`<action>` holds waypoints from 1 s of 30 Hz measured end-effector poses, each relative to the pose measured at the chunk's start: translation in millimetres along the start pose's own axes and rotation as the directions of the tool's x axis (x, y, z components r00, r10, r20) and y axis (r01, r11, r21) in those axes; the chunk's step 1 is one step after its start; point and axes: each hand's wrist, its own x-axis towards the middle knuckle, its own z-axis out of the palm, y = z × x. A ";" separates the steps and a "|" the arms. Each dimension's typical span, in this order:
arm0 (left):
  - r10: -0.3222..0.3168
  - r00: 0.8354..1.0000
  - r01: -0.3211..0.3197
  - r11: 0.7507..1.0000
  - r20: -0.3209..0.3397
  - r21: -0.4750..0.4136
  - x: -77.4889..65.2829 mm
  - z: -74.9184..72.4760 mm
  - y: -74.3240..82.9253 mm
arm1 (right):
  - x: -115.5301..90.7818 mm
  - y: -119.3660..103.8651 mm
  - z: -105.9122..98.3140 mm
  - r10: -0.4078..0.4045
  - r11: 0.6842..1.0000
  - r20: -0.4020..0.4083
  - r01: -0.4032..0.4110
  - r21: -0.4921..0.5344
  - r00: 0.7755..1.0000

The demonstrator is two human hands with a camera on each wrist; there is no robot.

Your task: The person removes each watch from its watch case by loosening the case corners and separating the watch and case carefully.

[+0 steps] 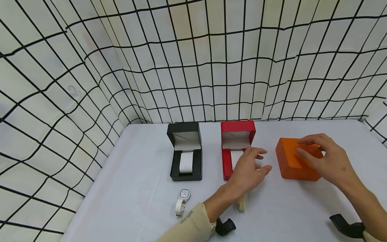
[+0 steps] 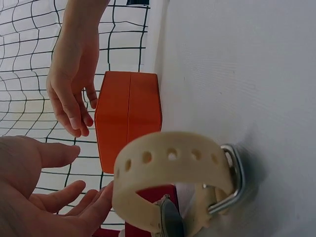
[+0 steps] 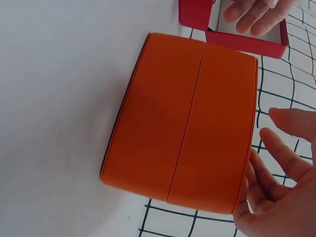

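My left hand [image 1: 249, 168] hovers in front of the open red watch box [image 1: 238, 125], fingers loosely spread with nothing in them; it hides part of the white cushion inside. Below that hand lies a watch with a cream strap [image 1: 242, 203], its buckle and holes large in the left wrist view and its face mostly hidden. Over at the right, a closed orange box [image 1: 290, 168] stands with its lid seam showing in the right wrist view [image 3: 185, 128]. My right hand [image 1: 331, 161] is at the top of this box, fingers relaxed and bent, fingertips close by its lid.
An open black watch box [image 1: 185, 178] with a white cushion stands left of the red one. In front of it lies a white-strapped watch [image 1: 182, 201]. Black wire mesh [image 1: 211, 62] rises behind and to the left of the white table [image 1: 136, 188].
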 end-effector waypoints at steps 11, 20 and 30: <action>-0.016 0.999 0.014 0.999 0.036 0.034 0.3 8.6 5.4 | 4.6 11.6 -6.1 0.014 1.000 0.110 -0.014 -0.007 0.994; -0.040 0.998 0.039 0.999 0.049 0.027 2.2 16.7 7.0 | 8.4 23.8 -9.0 0.031 1.000 0.184 -0.029 -0.013 0.982; -0.073 0.994 0.068 0.996 0.078 0.066 4.3 25.8 6.1 | 7.5 33.1 -9.7 0.061 0.998 0.274 -0.059 -0.015 0.960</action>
